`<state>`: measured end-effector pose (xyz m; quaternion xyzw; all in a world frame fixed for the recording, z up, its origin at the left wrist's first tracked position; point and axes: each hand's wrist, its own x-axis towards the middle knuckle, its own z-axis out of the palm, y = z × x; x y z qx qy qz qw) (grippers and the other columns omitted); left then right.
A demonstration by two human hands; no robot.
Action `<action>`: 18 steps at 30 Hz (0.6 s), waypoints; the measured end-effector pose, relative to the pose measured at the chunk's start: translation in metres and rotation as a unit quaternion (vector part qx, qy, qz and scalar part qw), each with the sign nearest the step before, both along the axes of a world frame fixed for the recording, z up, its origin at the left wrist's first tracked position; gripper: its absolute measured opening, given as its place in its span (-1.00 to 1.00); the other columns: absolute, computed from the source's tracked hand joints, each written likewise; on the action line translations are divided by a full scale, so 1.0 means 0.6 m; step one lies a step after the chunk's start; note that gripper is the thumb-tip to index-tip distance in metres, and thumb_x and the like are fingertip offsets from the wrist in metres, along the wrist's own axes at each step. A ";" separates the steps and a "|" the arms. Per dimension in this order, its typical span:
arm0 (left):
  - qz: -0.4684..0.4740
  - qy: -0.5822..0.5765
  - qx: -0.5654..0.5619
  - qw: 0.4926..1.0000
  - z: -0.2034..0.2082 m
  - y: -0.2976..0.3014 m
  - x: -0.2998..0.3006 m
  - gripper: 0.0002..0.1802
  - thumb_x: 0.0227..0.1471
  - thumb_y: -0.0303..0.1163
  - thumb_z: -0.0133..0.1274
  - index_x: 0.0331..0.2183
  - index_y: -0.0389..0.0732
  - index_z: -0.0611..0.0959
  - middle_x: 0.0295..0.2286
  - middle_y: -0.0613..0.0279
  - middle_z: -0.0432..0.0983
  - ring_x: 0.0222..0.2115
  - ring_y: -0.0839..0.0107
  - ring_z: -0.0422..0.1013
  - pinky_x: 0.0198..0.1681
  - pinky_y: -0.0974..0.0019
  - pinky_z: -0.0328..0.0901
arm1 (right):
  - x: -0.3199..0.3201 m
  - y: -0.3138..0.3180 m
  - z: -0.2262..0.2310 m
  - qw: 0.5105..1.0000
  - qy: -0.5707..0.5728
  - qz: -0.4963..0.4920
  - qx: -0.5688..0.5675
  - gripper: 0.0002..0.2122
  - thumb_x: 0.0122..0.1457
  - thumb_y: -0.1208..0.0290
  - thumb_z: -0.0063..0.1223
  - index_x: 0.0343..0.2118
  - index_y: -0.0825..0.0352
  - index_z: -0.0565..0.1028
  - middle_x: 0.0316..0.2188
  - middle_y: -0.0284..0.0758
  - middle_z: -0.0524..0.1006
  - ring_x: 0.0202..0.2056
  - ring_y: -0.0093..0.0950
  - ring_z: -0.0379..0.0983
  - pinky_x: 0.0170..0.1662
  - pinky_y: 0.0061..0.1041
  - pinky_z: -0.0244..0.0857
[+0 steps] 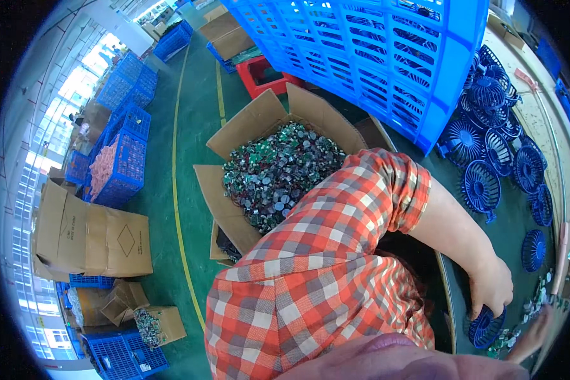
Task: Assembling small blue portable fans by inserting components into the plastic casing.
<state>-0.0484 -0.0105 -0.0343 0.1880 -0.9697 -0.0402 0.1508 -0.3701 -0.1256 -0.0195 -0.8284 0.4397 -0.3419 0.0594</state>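
Observation:
My left hand (491,285) reaches down from a red plaid sleeve. Its fingers are closed on the rim of a round blue fan guard (486,328) lying on the dark green worktop (453,190). At the lower right edge is my right hand (531,337), smeared by motion, so its fingers cannot be read. It is close to a strip of small green and silver parts (519,329). Farther up the worktop, another blue fan guard (533,250) lies by itself. Beyond it are several more blue fan guards (481,185), heaped and overlapping.
A tall blue plastic crate (438,76) stands at the worktop's far edge. Beside me, an open cardboard box (234,218) is full of small electronic parts (278,174). A red crate (252,68) is behind it. Cartons (130,244) and blue crates (130,168) line the left.

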 end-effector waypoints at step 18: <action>0.039 0.005 0.020 0.999 -0.002 -0.011 -0.004 -0.41 0.03 0.18 0.10 -0.09 -0.08 0.67 -0.17 0.01 0.57 -0.10 0.03 0.48 -0.08 0.02 0.38 | 0.024 0.108 -0.031 0.923 0.381 -0.044 -0.036 -0.68 0.30 0.45 -0.11 0.10 0.35 0.40 -0.03 -0.01 0.48 0.00 -0.04 0.42 0.04 -0.20 0.32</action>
